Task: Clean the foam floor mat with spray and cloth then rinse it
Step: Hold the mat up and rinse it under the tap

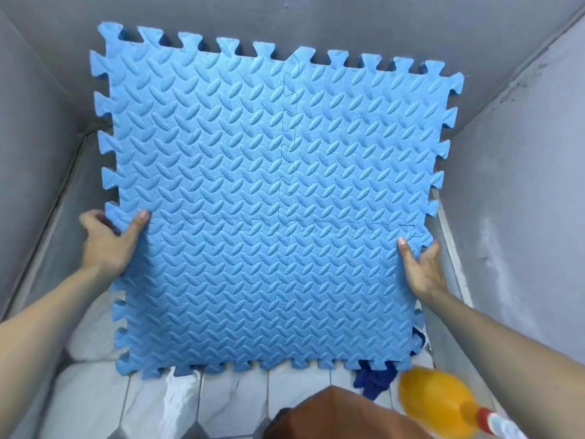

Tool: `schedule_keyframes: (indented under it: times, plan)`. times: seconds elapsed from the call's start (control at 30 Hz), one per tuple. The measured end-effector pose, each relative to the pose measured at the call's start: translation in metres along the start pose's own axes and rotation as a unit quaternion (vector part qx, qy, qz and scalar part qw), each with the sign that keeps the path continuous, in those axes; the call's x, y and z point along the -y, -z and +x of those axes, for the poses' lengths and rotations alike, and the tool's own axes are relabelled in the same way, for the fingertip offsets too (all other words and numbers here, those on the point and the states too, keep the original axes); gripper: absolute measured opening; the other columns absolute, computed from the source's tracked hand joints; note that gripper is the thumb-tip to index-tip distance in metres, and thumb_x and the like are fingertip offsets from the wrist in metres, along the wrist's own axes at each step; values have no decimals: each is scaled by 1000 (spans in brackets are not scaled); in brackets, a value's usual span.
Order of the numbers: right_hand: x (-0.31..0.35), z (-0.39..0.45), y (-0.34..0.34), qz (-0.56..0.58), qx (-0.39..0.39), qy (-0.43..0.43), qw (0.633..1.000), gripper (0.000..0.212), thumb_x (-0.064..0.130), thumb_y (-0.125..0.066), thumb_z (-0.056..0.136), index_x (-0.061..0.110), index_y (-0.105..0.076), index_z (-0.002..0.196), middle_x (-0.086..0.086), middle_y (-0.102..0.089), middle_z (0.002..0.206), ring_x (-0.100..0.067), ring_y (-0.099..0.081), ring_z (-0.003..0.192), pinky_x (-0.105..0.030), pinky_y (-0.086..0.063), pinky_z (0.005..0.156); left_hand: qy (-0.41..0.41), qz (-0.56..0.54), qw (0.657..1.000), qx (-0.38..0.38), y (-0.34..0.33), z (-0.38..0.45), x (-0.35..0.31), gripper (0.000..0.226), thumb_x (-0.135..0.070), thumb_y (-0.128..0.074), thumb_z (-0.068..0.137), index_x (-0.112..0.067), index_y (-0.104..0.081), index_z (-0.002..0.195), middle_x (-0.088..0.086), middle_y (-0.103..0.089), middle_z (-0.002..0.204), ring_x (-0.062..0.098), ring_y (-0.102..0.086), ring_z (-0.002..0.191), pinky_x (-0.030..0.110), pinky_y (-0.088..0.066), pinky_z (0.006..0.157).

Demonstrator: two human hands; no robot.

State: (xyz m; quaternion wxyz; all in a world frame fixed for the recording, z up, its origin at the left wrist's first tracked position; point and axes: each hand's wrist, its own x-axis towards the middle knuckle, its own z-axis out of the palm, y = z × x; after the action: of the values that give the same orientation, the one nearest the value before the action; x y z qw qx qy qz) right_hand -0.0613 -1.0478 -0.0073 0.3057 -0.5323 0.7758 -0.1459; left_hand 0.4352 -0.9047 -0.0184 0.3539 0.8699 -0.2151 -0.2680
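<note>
A large light-blue foam mat (269,198), made of interlocked puzzle tiles with a raised leaf pattern, fills the middle of the view. It leans tilted toward the far grey wall, its lower edge near the tiled floor. My left hand (107,239) grips its left edge, thumb on the front face. My right hand (422,267) grips its right edge the same way. A dark blue cloth (378,380) lies partly under the mat's lower right corner. An orange spray bottle (438,403) with a red and white top stands at the bottom right.
Grey walls (522,185) close in on the left, back and right. White marbled floor tiles (228,403) show below the mat. A brown-clad part of my body (342,416) is at the bottom centre.
</note>
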Motion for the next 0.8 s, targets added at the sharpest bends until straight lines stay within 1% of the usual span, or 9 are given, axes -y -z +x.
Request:
schedule_keyframes:
  times: [0.1,0.23,0.37,0.43,0.5,0.57,0.63,0.7,0.8]
  plan:
    - [11,-24,24,1,5,-27,1000,84,64,-49,89,13,-19,149,-14,-40,151,-35,-42,135,-48,-33,108,37,34,998,-39,23,-29,-23,66,-66,-63,76,-12,-36,102,9,-51,96,25,-50,87,38,-39,78]
    - [30,-58,59,-5,18,-52,998,86,60,-53,90,11,-18,150,-15,-39,151,-35,-40,137,-43,-31,110,62,105,992,-12,68,-60,-61,68,-68,-60,77,-2,-51,93,13,-53,92,29,-50,82,36,-37,70]
    - [50,-87,102,-48,19,-49,997,88,62,-52,89,6,-21,149,-19,-38,151,-37,-37,138,-45,-27,113,100,116,988,34,110,-91,-91,75,-70,-68,68,-6,-55,106,9,-59,106,28,-55,94,36,-43,77]
    - [61,-97,124,-81,15,-39,996,89,64,-49,89,6,-20,151,-19,-39,151,-38,-37,138,-45,-27,114,105,131,985,29,127,-99,-105,86,-73,-67,66,-8,-53,120,10,-58,123,30,-55,111,38,-44,90]
    - [74,-108,146,-135,20,-40,990,93,70,-44,88,8,-16,152,-20,-43,148,-41,-40,136,-48,-29,111,109,170,978,42,143,-103,-123,99,-77,-63,66,-8,-45,135,10,-50,139,32,-48,125,40,-41,99]
    - [85,-113,162,-192,33,-35,980,97,77,-36,86,17,-4,156,-21,-50,141,-44,-46,130,-50,-35,106,126,229,962,78,155,-100,-137,101,-76,-58,71,-8,-37,143,11,-41,148,35,-42,132,44,-39,103]
    - [96,-119,178,-228,52,-23,972,90,79,-31,86,33,5,155,-24,-57,132,-45,-50,125,-51,-39,101,124,301,936,134,164,-103,-151,94,-69,-57,79,-8,-34,146,14,-36,151,39,-40,133,46,-38,105]
    - [110,-121,186,-247,80,-33,965,82,76,-31,88,40,3,154,-23,-52,138,-43,-45,131,-50,-37,106,100,335,922,167,165,-120,-167,86,-62,-56,84,-9,-32,147,19,-35,150,41,-41,131,48,-38,106]
    - [125,-121,180,-285,146,-60,945,80,66,-35,94,24,-11,157,-14,-35,156,-38,-32,142,-44,-28,115,3,318,910,265,150,-175,-187,83,-60,-51,88,-12,-25,151,17,-27,156,34,-31,140,44,-29,114]
